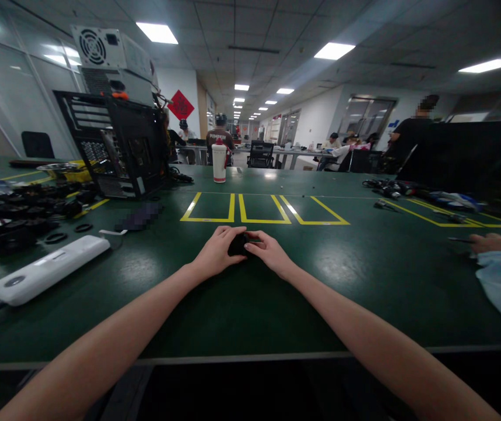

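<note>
My left hand [216, 254] is closed around a small black part [237, 245] just above or on the green table, near its middle. The thumb lies on the near side and the fingers curl over the far side. From the right, my right hand [271, 251] pinches the same part with thumb and fingertips. Much of the part is hidden behind the fingers, and its kind cannot be made out. Just beyond both hands lie three yellow tape outlines [265, 221] on the green tabletop [250, 310].
At left are a white power strip [51, 269], black rings [55, 238], a heap of black parts [22, 210] and an open computer case [123, 143]. A white cup [219, 164] stands ahead. Another person's hand [498, 242] and cables [386, 187] are at right.
</note>
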Available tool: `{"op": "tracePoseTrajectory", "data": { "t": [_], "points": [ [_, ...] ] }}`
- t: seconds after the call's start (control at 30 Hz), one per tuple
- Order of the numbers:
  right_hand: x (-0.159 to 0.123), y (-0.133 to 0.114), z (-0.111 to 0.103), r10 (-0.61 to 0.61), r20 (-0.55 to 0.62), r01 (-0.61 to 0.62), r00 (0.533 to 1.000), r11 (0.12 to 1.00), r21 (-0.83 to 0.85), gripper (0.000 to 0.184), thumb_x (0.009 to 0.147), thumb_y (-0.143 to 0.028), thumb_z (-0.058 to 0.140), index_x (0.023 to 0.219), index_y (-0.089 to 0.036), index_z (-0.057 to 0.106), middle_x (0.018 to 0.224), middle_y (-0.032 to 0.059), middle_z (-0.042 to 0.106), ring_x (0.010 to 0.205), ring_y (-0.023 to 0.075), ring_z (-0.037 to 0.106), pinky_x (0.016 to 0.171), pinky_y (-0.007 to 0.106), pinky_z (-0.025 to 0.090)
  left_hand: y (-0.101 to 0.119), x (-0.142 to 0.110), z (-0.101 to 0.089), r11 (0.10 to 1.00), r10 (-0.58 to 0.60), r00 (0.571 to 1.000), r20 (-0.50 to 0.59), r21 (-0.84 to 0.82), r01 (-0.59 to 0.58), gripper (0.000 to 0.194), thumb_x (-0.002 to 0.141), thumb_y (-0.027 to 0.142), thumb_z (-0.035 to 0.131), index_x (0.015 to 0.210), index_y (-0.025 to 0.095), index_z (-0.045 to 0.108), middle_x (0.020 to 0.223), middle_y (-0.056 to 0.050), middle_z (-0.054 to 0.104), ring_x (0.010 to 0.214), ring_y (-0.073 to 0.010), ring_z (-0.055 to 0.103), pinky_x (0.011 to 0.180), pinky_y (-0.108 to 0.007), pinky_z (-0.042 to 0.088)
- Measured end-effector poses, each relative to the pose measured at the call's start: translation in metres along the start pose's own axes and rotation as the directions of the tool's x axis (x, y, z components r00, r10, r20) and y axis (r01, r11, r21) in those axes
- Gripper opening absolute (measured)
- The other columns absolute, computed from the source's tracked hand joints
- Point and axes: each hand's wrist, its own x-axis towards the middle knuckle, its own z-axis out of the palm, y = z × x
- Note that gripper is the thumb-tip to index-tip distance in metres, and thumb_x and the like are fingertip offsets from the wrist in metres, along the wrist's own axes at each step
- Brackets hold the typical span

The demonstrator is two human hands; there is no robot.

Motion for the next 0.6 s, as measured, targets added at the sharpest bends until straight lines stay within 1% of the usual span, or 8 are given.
{"op": "tracePoseTrajectory", "data": {
  "t": [0.07,0.17,0.23,0.37,0.5,0.6],
  "points": [
    [0.0,0.0006,-0.0004,-0.009,0.017,0.009,1.0,1.0,0.013,0.034,0.071,-0.026,0.057,0.104,-0.02,0.049,0.109,0.0057,0.053,0.095,0.0181,0.056,0.085,0.038,0.043,0.0011,-0.0006,-0.0005,1.0,-0.001,1.0,0.024,0.004,0.001,0.064,0.066,0.026,0.065,0.122,0.026,0.034,0.115,-0.005,0.05,0.108,-0.0231,0.043,0.089,-0.043,0.038],
    [0.0,0.0019,-0.0004,-0.027,0.025,0.026,0.999,0.999,0.021,0.033,0.071,-0.024,0.058,0.102,-0.02,0.048,0.107,0.0052,0.053,0.095,0.0181,0.056,0.085,0.039,0.044,0.0031,-0.0014,-0.0002,0.999,-0.025,0.999,0.033,0.042,0.024,0.065,0.067,0.027,0.064,0.124,0.026,0.031,0.118,-0.005,0.049,0.108,-0.0231,0.045,0.09,-0.042,0.038],
    [-0.0002,0.0026,-0.0002,-0.047,0.016,0.046,0.999,0.999,0.021,0.033,0.069,-0.022,0.06,0.1,-0.02,0.048,0.105,0.0044,0.053,0.095,0.0173,0.055,0.086,0.038,0.043,0.0047,-0.0014,-0.0002,0.997,-0.041,0.999,0.031,0.068,0.039,0.065,0.067,0.027,0.064,0.123,0.025,0.031,0.117,-0.005,0.05,0.107,-0.0233,0.047,0.089,-0.041,0.039],
    [-0.0015,0.0015,0.0004,-0.087,0.035,0.086,0.996,0.995,0.046,0.032,0.067,-0.021,0.062,0.096,-0.02,0.049,0.102,0.0023,0.053,0.094,0.0151,0.054,0.087,0.034,0.043,0.0078,-0.0011,-0.0017,0.993,-0.067,0.997,0.043,0.097,0.062,0.064,0.067,0.028,0.063,0.123,0.026,0.032,0.115,-0.004,0.052,0.103,-0.0235,0.051,0.085,-0.039,0.043],
    [-0.0011,-0.001,0.0012,-0.084,-0.024,0.084,0.996,0.996,0.02,0.022,0.07,-0.026,0.058,0.09,-0.02,0.052,0.095,0.0013,0.056,0.09,0.0142,0.056,0.084,0.033,0.044,0.0084,-0.001,-0.0023,0.992,-0.075,0.997,0.036,0.108,0.071,0.064,0.067,0.03,0.063,0.122,0.027,0.032,0.114,-0.003,0.053,0.102,-0.0242,0.052,0.082,-0.038,0.045],
    [0.0004,-0.0013,0.0013,-0.066,-0.057,0.066,0.996,0.998,0.0,0.024,0.07,-0.025,0.059,0.092,-0.02,0.052,0.097,0.0021,0.057,0.09,0.0148,0.056,0.085,0.034,0.043,0.0078,-0.001,-0.0021,0.99,-0.077,0.996,0.038,0.119,0.072,0.064,0.067,0.031,0.063,0.122,0.028,0.032,0.113,-0.003,0.053,0.101,-0.0248,0.053,0.081,-0.039,0.045]
  ]
}}
